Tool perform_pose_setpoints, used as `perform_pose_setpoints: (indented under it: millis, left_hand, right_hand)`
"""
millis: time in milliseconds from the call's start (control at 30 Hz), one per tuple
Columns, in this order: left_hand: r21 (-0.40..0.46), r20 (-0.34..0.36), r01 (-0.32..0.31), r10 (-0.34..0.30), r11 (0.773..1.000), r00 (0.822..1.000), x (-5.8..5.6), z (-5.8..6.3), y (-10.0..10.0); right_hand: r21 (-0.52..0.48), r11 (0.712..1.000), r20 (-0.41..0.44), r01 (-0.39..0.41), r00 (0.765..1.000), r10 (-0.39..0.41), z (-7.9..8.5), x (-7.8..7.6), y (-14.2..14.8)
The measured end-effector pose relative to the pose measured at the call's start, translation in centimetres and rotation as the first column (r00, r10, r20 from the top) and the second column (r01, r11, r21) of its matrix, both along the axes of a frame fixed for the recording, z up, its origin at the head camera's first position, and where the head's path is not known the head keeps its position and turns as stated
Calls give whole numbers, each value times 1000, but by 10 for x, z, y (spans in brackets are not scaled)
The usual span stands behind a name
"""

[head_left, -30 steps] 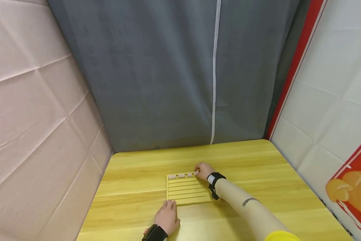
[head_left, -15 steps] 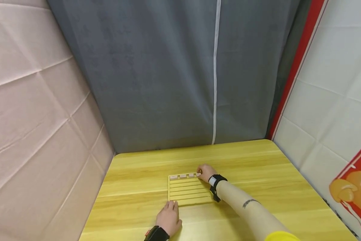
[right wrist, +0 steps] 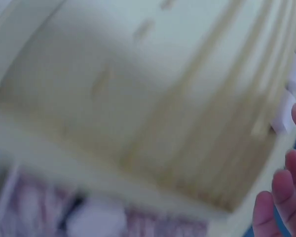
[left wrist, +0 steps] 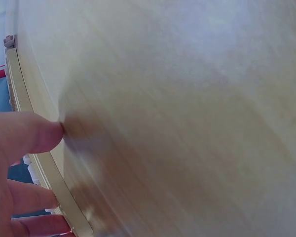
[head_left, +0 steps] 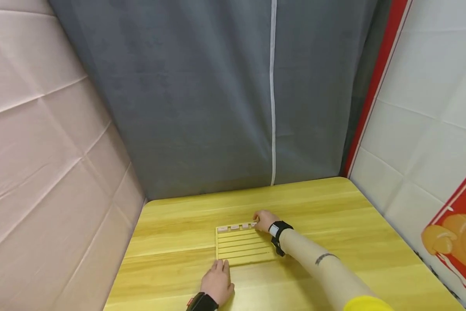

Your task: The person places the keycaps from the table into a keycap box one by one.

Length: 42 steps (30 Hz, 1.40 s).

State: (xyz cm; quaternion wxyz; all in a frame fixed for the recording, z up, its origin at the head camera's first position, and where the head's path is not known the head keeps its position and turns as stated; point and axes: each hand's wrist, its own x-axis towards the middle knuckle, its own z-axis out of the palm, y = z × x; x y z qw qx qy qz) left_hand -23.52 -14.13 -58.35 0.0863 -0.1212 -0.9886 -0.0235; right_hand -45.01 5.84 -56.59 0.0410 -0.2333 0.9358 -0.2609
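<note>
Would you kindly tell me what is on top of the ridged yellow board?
Four small pale blocks show along the far edge of the board. The right hand partly covers the rightmost; anything beneath the left hand, at the near-left corner, cannot be seen.

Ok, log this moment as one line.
left hand: on board, near-left corner | right hand: at rightmost visible block | board: flat on table

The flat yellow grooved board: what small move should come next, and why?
Perhaps the right hand should gently press down the rightmost small pale block: this hand is at it, on the far edge of the board, and the left hand rests on the near left corner, perhaps steadying it.
</note>
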Motion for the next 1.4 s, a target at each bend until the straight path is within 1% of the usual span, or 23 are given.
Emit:
perform_pose_setpoints:
  millis: [100, 233, 367, 400, 467, 533, 633, 800, 867, 900, 967, 1033, 1100, 1233, 1333, 1400]
  left_hand:
    - [7, -17, 6, -6, 1000, 1000, -2, 1, -4]
    - [13, -39, 7, -7, 1000, 999, -8, -1, -9]
    - [32, -52, 8, -7, 999, 999, -14, 1, -13]
    - [35, -60, 11, -9, 999, 998, -16, 1, -14]
    - [41, -75, 12, -9, 999, 997, -15, 3, -15]
    - [42, -90, 12, -8, 999, 996, -15, 4, -17]
    - [31, -101, 12, -9, 999, 995, -14, 4, -18]
    - [28, -126, 26, -22, 999, 992, -13, 2, -16]
    - [32, -128, 27, -23, 999, 991, -13, 2, -15]
    - [30, -119, 26, -22, 999, 993, -13, 2, -14]
    - [33, -105, 19, -15, 999, 994, -15, 4, -15]
    - [37, -89, 13, -10, 999, 996, -17, 3, -16]
    - [37, -75, 10, -7, 999, 997, -17, 1, -17]
    - [31, -86, 4, -1, 1000, 996, -18, -6, -16]
    - [34, -96, 1, 2, 999, 995, -17, -7, -14]
    - [33, -94, 1, 2, 999, 996, -15, -6, -13]
  right_hand:
    - [-12, 1000, 14, -25, 1000, 25, 7, -8, 10]
    - [4, 998, 32, -65, 997, 65, 23, -16, 31]
    - [27, 994, 54, -105, 993, 103, 37, -20, 57]
    - [37, 993, 51, -112, 993, 110, 38, -20, 64]
    - [59, 991, 45, -116, 993, 113, 38, -18, 75]
    - [84, 989, 22, -118, 993, 117, 34, -14, 86]
    - [125, 986, 18, -107, 994, 106, 26, -5, 99]
    - [161, 983, 33, -87, 996, 83, 14, 21, 111]
    - [160, 984, 48, -80, 996, 73, 12, 33, 113]
    - [158, 985, 58, -70, 996, 61, 11, 39, 113]
    - [156, 987, 69, -45, 997, 35, 10, 45, 107]
    - [158, 987, 92, -8, 996, -6, 11, 53, 102]
    - [163, 986, 85, 40, 995, -54, 12, 59, 96]
    - [185, 977, 57, 105, 991, -117, 8, 64, 89]
    - [175, 979, 81, 108, 989, -123, 5, 63, 87]
    - [162, 983, 104, 86, 989, -104, 4, 62, 89]
